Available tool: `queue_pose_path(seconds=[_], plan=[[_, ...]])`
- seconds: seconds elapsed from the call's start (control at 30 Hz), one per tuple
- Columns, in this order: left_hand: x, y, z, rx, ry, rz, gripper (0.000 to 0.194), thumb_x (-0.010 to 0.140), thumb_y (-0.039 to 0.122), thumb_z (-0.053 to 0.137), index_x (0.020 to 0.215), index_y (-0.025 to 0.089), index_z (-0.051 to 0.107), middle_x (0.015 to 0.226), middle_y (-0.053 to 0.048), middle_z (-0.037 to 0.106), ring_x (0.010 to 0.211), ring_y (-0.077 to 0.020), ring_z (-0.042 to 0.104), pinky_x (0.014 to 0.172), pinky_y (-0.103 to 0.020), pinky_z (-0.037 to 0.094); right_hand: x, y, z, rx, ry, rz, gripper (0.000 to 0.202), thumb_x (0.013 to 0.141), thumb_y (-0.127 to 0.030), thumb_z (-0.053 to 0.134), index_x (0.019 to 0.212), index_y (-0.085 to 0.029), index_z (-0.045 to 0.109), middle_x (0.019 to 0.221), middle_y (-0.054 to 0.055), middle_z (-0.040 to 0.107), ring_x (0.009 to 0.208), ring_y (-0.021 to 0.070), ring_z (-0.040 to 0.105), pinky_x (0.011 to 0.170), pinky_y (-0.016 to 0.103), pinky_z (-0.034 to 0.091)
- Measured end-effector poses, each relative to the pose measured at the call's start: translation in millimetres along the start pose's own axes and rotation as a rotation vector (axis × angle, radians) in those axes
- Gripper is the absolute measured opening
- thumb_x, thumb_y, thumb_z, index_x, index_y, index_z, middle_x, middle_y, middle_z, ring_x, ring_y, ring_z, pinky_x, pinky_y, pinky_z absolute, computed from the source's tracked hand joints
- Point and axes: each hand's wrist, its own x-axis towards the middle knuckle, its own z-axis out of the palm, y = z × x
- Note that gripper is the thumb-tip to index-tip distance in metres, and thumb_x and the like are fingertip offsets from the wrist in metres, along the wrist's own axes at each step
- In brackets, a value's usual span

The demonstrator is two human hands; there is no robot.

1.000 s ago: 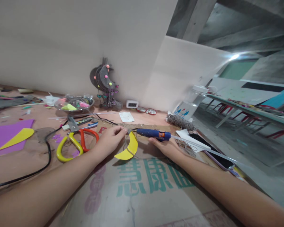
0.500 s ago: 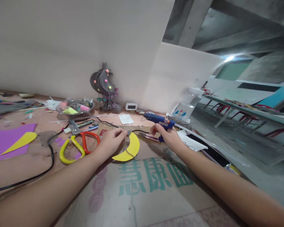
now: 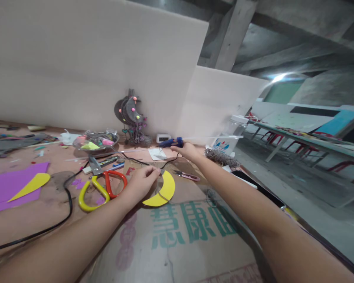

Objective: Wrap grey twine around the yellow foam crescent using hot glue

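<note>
My left hand (image 3: 146,179) is closed in a pinch at the upper tip of a yellow crescent cutout (image 3: 168,186), which rests on the cardboard (image 3: 129,251). A grey strand of yarn crosses the crescent's lower part. My right hand (image 3: 188,151) grips a blue glue gun (image 3: 171,142), its nozzle pointing left near the small white digital clock (image 3: 163,138). The glue gun's handle is mostly hidden by the hand. Between the hands lie thread snips (image 3: 186,175) with pink handles. Left of my left hand are scissors (image 3: 107,184) with one yellow and one red handle loop.
A dish of coloured bits (image 3: 97,142) and a grey moon ornament (image 3: 132,118) stand at the back. Purple sheets (image 3: 6,188) lie left, by a black cable (image 3: 69,200). Grey yarn (image 3: 222,158), a phone (image 3: 261,190) and a plastic container (image 3: 225,143) are at right.
My right hand has carried the glue gun away from me and to the left, toward the clock, uncovering the thread snips. My left hand stays at the crescent; the view has tilted slightly.
</note>
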Motion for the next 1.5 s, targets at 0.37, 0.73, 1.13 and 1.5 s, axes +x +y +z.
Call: queue_pose_path(seconds=[0.37,0.73,1.13,1.5], plan=[[-1,1,-1.2,0.038,-0.070,-0.014,0.029,0.078,0.041,0.046,0.061,0.017,0.051,0.052,0.005,0.046,0.051,-0.0097,0.043,0.050,-0.020,0.030,-13,14,-1,-0.139,-0.088,-0.041,0.026,0.078,-0.035,0.057,0.091,-0.014,0.064,0.084,0.008,0.068,0.073,0.0174,0.061,0.064,0.023,0.042],[3,-5,-0.6,-0.111,-0.040,-0.016,0.032,0.077,0.047,0.048,0.070,0.016,0.053,0.055,0.004,0.045,0.050,-0.0090,0.040,0.047,-0.020,0.028,-107,-33,-23,-0.085,-0.320,-0.271,0.029,0.084,-0.045,0.045,0.080,-0.017,0.054,0.072,0.001,0.060,0.062,0.0118,0.053,0.054,0.021,0.036],[1,-3,-2.2,-0.011,-0.062,0.010,0.032,0.079,0.045,0.046,0.068,0.016,0.054,0.054,0.004,0.046,0.049,-0.0091,0.041,0.047,-0.020,0.031,-140,-48,-14,0.105,-0.515,-0.206,0.036,0.078,-0.023,0.056,0.112,-0.022,0.044,0.070,-0.003,0.060,0.059,0.0100,0.053,0.052,0.020,0.038],[-1,1,-2.9,0.042,-0.024,0.009,0.032,0.074,0.046,0.048,0.065,0.017,0.058,0.050,0.004,0.050,0.048,-0.0111,0.044,0.047,-0.021,0.031,-124,-41,-35,-0.273,-0.223,-0.404,0.045,0.075,-0.011,0.053,0.117,-0.027,0.054,0.105,0.005,0.064,0.092,0.0202,0.060,0.076,0.030,0.045]])
